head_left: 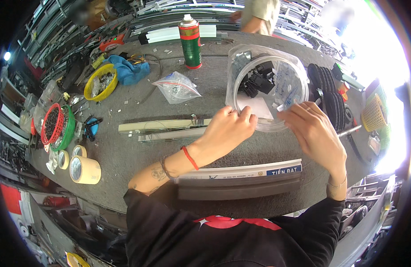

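Both my hands hold a clear plastic bag [267,84] at its open near rim, above the grey felt-covered workbench [138,155]. My left hand [227,129] pinches the rim's left side. My right hand [314,131] grips the right side. Inside the bag lie small black plastic parts [258,80] and a white paper slip [255,107]. Long pale aluminium profile strips [161,129] lie on the bench just left of my left hand.
A green and red spray can [190,42] stands at the back. A small clear bag of screws [176,86], a yellow bowl [100,82], red and green baskets [58,127], tape rolls [84,169] and a blue cloth [127,71] sit left. Black wheels [330,95] lie right. Another person [259,15] stands behind the bench.
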A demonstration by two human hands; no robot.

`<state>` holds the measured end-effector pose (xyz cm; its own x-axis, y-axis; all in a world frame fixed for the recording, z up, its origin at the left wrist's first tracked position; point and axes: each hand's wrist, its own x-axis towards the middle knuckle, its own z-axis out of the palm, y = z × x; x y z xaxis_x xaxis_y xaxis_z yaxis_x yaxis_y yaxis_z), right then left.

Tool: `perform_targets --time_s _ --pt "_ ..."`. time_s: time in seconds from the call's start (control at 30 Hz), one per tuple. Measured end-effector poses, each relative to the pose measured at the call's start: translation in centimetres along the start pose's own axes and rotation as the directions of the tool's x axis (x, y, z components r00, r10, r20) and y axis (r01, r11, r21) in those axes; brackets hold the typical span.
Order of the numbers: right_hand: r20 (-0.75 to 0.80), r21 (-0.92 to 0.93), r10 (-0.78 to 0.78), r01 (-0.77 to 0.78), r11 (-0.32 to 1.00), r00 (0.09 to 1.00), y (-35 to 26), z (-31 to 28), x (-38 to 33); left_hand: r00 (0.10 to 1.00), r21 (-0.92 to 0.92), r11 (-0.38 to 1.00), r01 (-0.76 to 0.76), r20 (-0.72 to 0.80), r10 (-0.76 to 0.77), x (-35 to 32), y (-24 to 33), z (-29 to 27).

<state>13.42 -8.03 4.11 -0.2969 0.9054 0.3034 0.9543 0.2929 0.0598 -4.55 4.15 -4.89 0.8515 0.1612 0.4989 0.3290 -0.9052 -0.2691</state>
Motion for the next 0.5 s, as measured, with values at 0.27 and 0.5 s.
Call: perform_targets --time_s 0.27,0.5 --pt "0.119 -0.427 0.122 -0.06 0.902 0.985 4.2 3.0 5.7 0.994 -0.036 0.995 -0.097 -0.058 0.095 2.5 1.1 0.5" --pt "0.326 -0.424 0.285 -0.13 0.896 0.901 8.0 9.3 16.5 0.981 -0.06 0.989 -0.136 -0.146 0.126 4.5 2.5 0.7"
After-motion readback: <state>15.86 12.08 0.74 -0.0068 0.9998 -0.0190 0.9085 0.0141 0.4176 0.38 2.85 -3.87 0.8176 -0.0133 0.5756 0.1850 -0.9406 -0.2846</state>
